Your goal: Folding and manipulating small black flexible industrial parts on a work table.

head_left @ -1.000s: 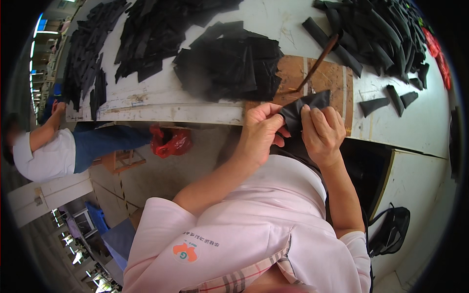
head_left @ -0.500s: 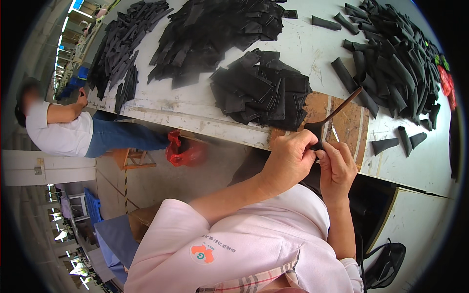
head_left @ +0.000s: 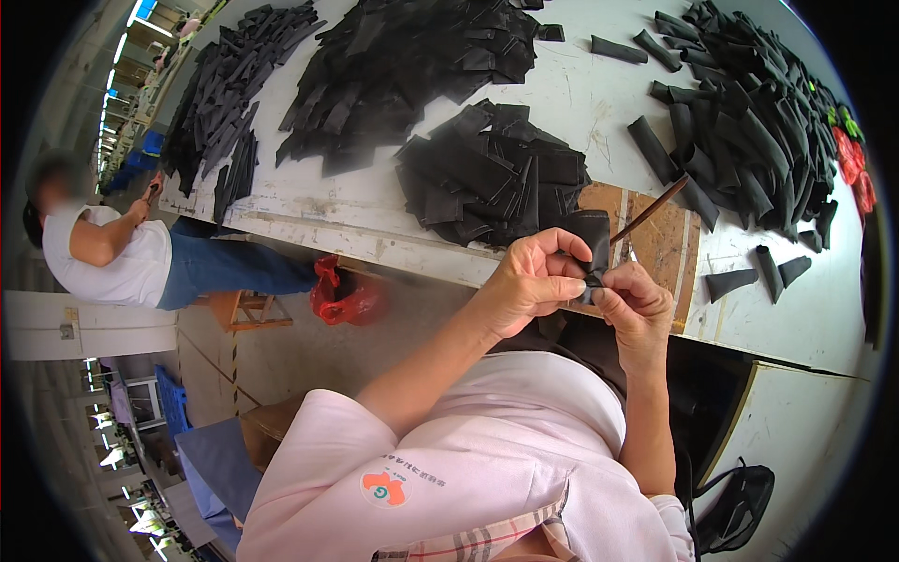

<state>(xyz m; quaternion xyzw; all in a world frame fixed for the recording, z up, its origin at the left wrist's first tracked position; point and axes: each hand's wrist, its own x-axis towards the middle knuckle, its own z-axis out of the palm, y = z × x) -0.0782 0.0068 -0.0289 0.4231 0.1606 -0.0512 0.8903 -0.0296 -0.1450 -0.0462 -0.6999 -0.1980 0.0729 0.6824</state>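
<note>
A small black fabric piece (head_left: 590,232) is between my hands at the table's near edge. My left hand (head_left: 532,281) pinches its near end between thumb and a finger, and the index finger is lifted and curved. On the other side, my right hand (head_left: 639,307) grips the same end with thumb and fingers closed. Just beyond the right fingers a thin brown stick (head_left: 649,210) slants up; its lower end is hidden. Under it lies a worn brown board (head_left: 670,245). Closest to my left hand is a heap of flat black fabric pieces (head_left: 496,178).
Rolled black fabric tubes (head_left: 749,131) are piled at the right of the white table (head_left: 599,103). More dark pieces (head_left: 403,75) cover the far middle and left. A red plastic bag (head_left: 342,298) lies below the edge. Another person (head_left: 112,239) stands at the left.
My left index finger has lifted away from the fabric, and more of the piece shows. Both hands shifted slightly left in the picture, as did the whole scene.
</note>
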